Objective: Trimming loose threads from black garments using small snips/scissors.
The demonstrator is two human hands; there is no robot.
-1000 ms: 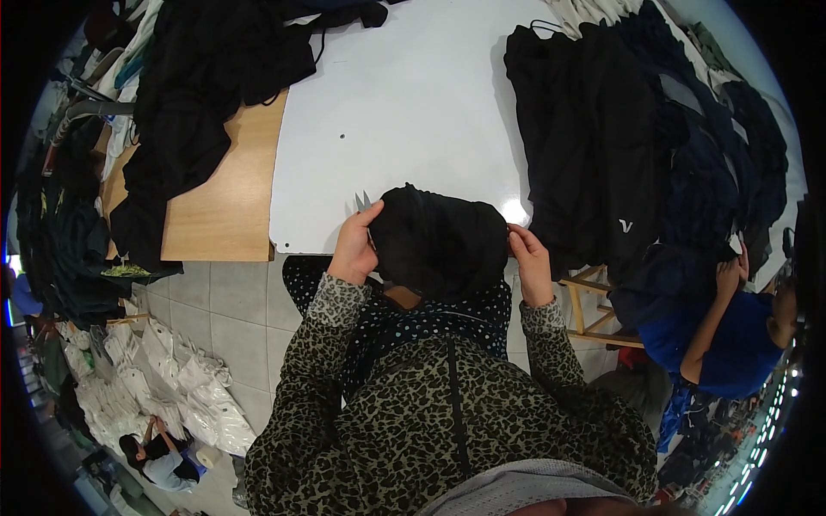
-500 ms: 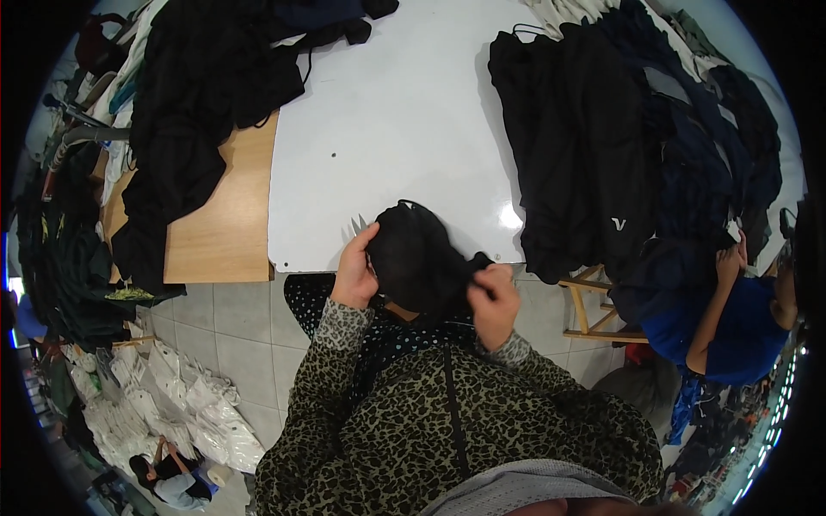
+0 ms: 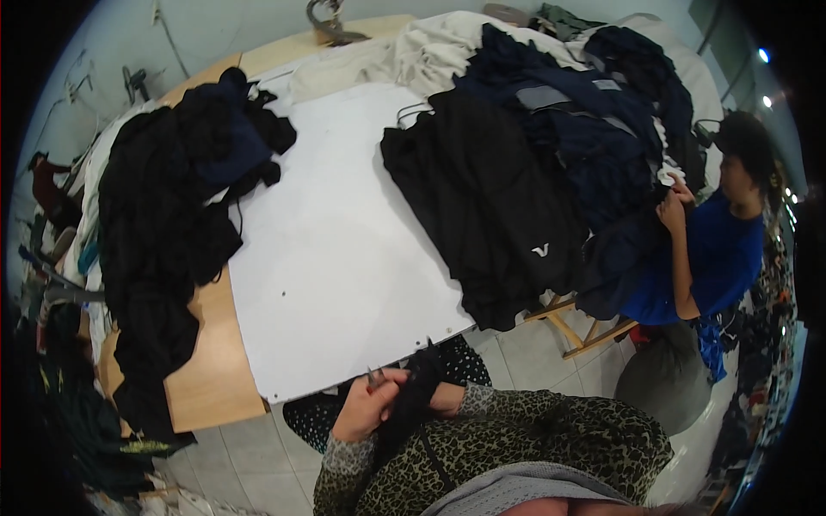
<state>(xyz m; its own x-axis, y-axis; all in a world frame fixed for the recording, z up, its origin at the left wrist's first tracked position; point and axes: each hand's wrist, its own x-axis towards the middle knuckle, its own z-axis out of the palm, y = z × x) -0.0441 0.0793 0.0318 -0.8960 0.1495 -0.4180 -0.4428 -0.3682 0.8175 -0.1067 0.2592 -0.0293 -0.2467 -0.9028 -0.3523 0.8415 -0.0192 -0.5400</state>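
A bunched black garment (image 3: 417,387) hangs in front of my body, just off the near edge of the white tabletop. My left hand (image 3: 363,410) is closed beside it, with the short metal blades of a pair of thread snips (image 3: 374,378) poking up from the fingers. My right hand (image 3: 446,400) comes in from the other side and grips the garment; the cloth covers most of its fingers. Between the two hands the cloth is gathered into a narrow upright bundle.
A heap of black clothes (image 3: 163,198) lies on the table's left. To the right are stacked black garments (image 3: 490,206) and navy ones (image 3: 576,129). Pale cloth (image 3: 430,52) lies at the far end. A person in blue (image 3: 723,249) works at the right edge, above a wooden stool (image 3: 572,331).
My view has tilted up and turned, showing more of the far table. My hands have come closer together, and the garment, spread rounder before, is now bunched narrow between them.
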